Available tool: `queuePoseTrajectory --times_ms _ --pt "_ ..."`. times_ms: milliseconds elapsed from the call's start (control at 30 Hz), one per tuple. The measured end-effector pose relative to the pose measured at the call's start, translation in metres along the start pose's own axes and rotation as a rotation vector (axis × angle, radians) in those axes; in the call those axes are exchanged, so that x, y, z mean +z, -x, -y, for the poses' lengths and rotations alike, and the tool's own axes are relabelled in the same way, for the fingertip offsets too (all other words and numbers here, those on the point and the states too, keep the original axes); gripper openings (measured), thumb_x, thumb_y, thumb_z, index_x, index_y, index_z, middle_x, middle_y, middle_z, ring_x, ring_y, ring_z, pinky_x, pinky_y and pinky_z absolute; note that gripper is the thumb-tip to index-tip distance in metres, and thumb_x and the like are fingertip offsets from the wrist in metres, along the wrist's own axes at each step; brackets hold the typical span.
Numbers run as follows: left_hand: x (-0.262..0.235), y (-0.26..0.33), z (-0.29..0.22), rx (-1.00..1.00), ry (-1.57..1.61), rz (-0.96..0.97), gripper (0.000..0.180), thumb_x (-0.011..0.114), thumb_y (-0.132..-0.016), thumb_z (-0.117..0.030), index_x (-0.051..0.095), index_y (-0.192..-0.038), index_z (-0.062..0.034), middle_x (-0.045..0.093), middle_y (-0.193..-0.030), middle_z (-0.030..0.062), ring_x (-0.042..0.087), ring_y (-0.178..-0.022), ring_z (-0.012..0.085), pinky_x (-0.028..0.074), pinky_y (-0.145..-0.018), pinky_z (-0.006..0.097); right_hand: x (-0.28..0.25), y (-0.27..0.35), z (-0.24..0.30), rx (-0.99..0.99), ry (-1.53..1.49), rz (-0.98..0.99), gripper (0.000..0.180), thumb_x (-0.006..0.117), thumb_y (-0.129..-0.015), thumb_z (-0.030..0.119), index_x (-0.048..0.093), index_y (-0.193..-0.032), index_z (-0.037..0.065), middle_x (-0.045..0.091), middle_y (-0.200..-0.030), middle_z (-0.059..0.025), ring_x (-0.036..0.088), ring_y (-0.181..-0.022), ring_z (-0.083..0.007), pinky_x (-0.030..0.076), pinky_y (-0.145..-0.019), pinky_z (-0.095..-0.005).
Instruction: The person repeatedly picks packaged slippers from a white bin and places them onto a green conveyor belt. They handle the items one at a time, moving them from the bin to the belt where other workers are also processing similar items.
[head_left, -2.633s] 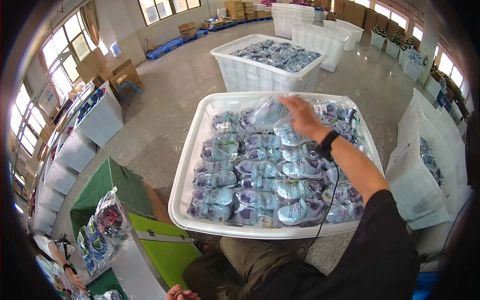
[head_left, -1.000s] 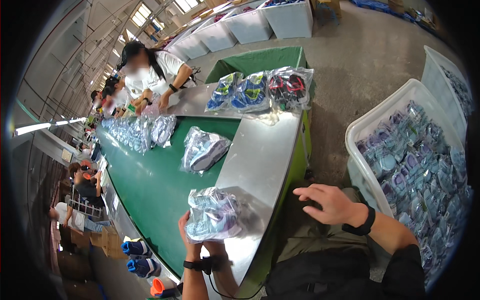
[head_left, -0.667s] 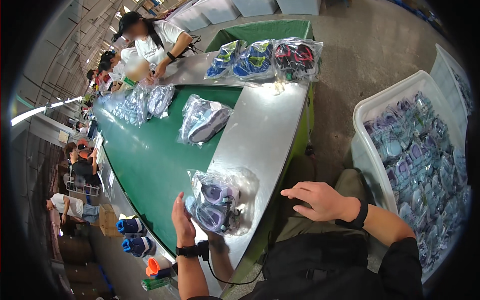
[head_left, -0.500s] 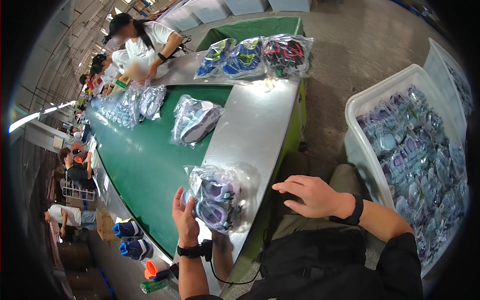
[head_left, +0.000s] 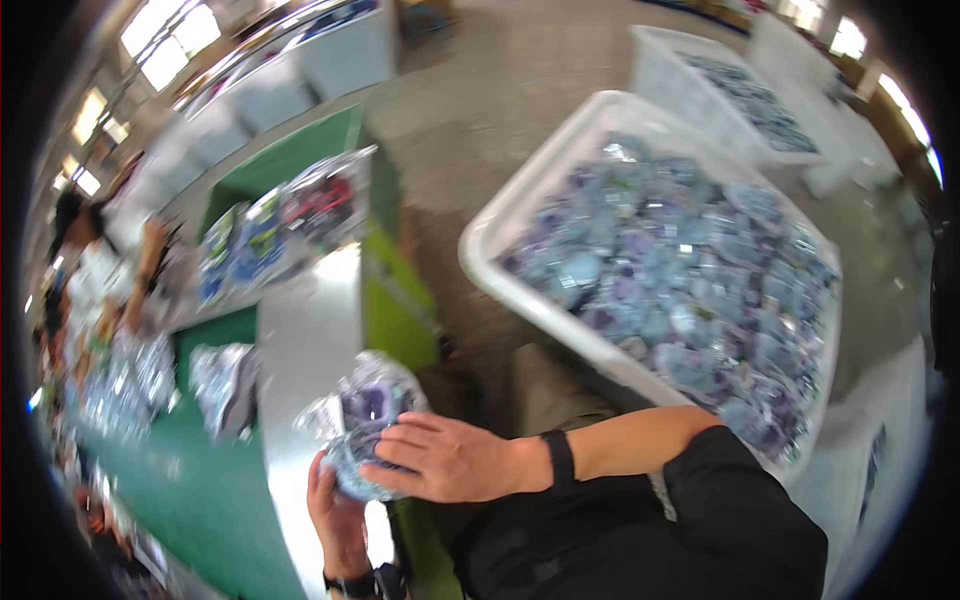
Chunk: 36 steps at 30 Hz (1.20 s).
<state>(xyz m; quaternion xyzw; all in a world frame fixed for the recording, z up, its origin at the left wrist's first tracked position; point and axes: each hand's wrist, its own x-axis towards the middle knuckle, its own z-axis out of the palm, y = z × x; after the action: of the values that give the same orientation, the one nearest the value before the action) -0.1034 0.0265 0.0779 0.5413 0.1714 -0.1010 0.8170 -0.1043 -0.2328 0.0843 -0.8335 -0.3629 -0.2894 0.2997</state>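
Observation:
A pair of purple and light-blue shoes in a clear plastic bag (head_left: 372, 402) is at the near end of the metal table edge. My left hand (head_left: 338, 522) grips the bag's near left side, with its fingers partly hidden against the plastic. Across the top of the same bag lies my right hand (head_left: 448, 460), its fingers bent over the shoes and covering part of them. Motion smears the picture somewhat.
A white bin (head_left: 560, 318) full of bagged purple and blue shoes stands to the right. Bagged grey shoes (head_left: 225, 385) lie on the green conveyor belt (head_left: 190, 510). Bagged blue and red-black shoes (head_left: 268, 228) sit by a green bin (head_left: 285, 155). A person (head_left: 105, 260) works at far left.
My view has swung to the right, bringing more of the white bin into sight. My right hand has moved from the air onto the bagged shoes, beside my left hand.

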Motion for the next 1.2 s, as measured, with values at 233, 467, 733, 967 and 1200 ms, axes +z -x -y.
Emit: queuePoseTrajectory --times_ms 233,467,733,967,1200 --pt "0.044 -0.005 0.003 0.052 -0.293 0.157 0.022 0.059 -0.112 -0.019 0.064 -0.128 -0.0035 0.067 -0.124 0.0066 0.068 -0.108 0.0154 0.061 -0.083 0.031 -0.131 0.061 -0.085 0.276 0.155 0.096 0.089 0.088 -0.072 0.024 0.056 -0.154 0.012 0.06 -0.119 -0.0111 0.06 -0.113 -0.0335 0.047 -0.104 -0.0497" --pt "0.036 -0.017 0.016 0.134 -0.509 0.202 0.018 0.063 -0.11 -0.013 0.066 -0.124 -0.002 0.068 -0.121 0.0062 0.067 -0.104 0.0124 0.059 -0.082 0.028 -0.206 0.178 -0.117 0.594 0.372 0.131 0.069 0.083 -0.079 0.014 0.063 -0.145 0.006 0.063 -0.117 -0.0124 0.061 -0.112 -0.0335 0.047 -0.102 -0.0468" --pt "0.027 -0.029 -0.006 0.133 -0.459 0.152 0.019 0.067 -0.107 -0.011 0.067 -0.119 0.003 0.073 -0.101 0.0099 0.07 -0.086 0.0148 0.057 -0.076 0.028 -0.194 0.263 -0.111 0.964 0.08 0.245 0.054 0.077 -0.087 0.014 0.065 -0.138 0.003 0.068 -0.12 -0.0192 0.063 -0.113 -0.0403 0.051 -0.098 -0.0478" --pt "-0.057 -0.105 -0.062 0.532 -0.972 -0.181 0.035 0.074 -0.099 -0.016 0.068 -0.13 0.0003 0.066 -0.133 0.0154 0.061 -0.126 0.0256 0.051 -0.105 0.039 -0.169 0.22 -0.097 0.792 0.338 0.047 0.046 0.074 -0.083 -0.001 0.066 -0.128 0.001 0.064 -0.121 -0.019 0.062 -0.111 -0.0401 0.051 -0.1 -0.0471" --pt "-0.171 -0.219 -0.135 0.528 -1.291 -0.638 0.068 0.078 -0.097 -0.037 0.058 -0.15 0.0006 0.054 -0.156 0.026 0.05 -0.145 0.0409 0.038 -0.121 0.051 -0.157 0.198 -0.084 0.78 0.303 0.042 0.043 0.072 -0.081 -0.005 0.067 -0.124 -0.001 0.065 -0.115 -0.0205 0.064 -0.107 -0.0418 0.052 -0.096 -0.047"
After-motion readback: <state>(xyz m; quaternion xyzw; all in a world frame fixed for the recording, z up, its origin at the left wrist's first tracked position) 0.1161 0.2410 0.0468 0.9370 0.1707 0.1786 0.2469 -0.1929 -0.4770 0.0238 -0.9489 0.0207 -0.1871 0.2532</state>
